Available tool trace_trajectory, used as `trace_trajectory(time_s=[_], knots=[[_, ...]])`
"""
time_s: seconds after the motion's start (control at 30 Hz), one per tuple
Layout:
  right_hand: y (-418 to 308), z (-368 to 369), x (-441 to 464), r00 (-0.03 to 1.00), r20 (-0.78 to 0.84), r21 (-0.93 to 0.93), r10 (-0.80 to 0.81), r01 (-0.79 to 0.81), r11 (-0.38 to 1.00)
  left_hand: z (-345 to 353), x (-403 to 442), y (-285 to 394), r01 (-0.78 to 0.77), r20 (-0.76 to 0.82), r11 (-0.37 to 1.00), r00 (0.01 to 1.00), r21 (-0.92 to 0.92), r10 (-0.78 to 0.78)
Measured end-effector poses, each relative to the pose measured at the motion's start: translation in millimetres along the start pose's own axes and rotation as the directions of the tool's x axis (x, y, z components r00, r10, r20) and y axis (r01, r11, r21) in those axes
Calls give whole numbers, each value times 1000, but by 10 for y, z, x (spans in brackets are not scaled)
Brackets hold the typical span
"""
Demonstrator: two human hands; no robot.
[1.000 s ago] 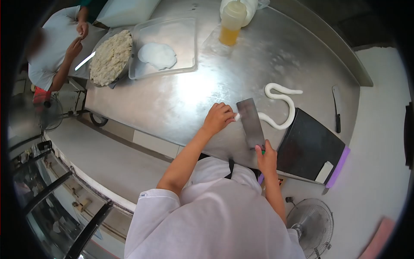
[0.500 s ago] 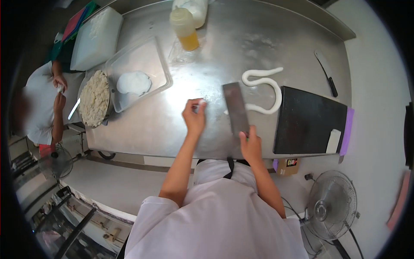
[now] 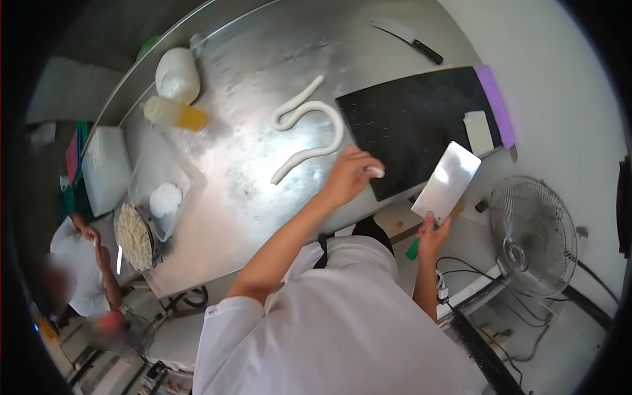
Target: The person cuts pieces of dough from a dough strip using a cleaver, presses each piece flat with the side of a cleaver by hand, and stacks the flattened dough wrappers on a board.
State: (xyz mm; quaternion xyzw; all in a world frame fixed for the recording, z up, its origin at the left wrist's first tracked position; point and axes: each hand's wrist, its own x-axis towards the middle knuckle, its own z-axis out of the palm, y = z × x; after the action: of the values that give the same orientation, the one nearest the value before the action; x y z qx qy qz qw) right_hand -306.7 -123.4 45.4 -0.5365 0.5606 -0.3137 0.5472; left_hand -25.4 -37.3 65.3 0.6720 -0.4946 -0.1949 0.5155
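Note:
My left hand (image 3: 353, 174) is closed on a small white dough piece (image 3: 374, 172), just above the near left corner of the black board (image 3: 415, 118). My right hand (image 3: 432, 236) grips the green handle of a cleaver (image 3: 449, 181), whose broad shiny blade points up and away, beyond the front edge of the table. A long white dough rope (image 3: 332, 122) lies in an S-curve on the steel table (image 3: 230, 197), left of the board. On the board's right side rests a folded pale cloth or scraper-like piece (image 3: 478, 133); its kind is unclear.
A black-handled knife (image 3: 428, 51) lies at the back. Left are an oil bottle (image 3: 176, 113), a white jar (image 3: 178, 76), a clear tray (image 3: 187, 172) with white dough rounds (image 3: 165, 199), and a bowl of filling (image 3: 133, 237). A co-worker (image 3: 79, 263) works beside it. A fan (image 3: 532, 234) stands right.
My view has turned to the right. My left hand has carried the dough piece from the table over to the black board. The cleaver has moved right, away from the dough rope.

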Motion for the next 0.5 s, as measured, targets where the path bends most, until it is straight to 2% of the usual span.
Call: trace_trajectory(time_s=[0.03, 0.07, 0.13, 0.17, 0.23, 0.27, 0.3, 0.33, 0.37, 0.43, 0.5], knots=[[-5, -91, 18, 999, -32, 107, 31, -28, 994, 229, 190, 46, -26, 115, 1000, 993, -9, 27], [17, -179, 39, 998, -55, 130, 36, -29, 991, 448, 352, 100, -44, 142, 999, 989, -4, 44], [85, -392, 27, 993, -121, 69, 7, 2, 998, 867, 595, 150, -136, 315, 976, 946, 170, 77], [145, -516, 9, 989, -149, 85, 20, -7, 996, 1032, 713, 75, -153, 346, 974, 934, 165, 88], [256, -723, -56, 990, -138, 39, 37, -32, 999, 1320, 933, -124, -261, 538, 784, 836, 564, -109], [277, -806, -109, 985, -168, -27, 22, -27, 999, 1392, 1000, -152, -281, 559, 778, 822, 561, -106], [243, -860, -138, 982, -183, -9, 33, -36, 999, 1383, 1121, -94, -131, 516, 763, 806, 633, -290], [211, -906, -185, 982, -175, 87, 68, -53, 995, 1389, 1231, -52, 12, 460, 714, 757, 700, -464], [204, -972, -283, 981, -160, 174, 111, -82, 981, 1418, 1273, -9, -3, 479, 710, 740, 704, -472], [201, -1090, -303, 972, -149, 186, 179, -151, 971, 1464, 1398, 66, -70, 442, 582, 726, 810, -527], [176, -1198, -139, 967, -137, 198, 215, -186, 962, 1477, 1463, 90, -130, 491, 596, 717, 792, -496]])
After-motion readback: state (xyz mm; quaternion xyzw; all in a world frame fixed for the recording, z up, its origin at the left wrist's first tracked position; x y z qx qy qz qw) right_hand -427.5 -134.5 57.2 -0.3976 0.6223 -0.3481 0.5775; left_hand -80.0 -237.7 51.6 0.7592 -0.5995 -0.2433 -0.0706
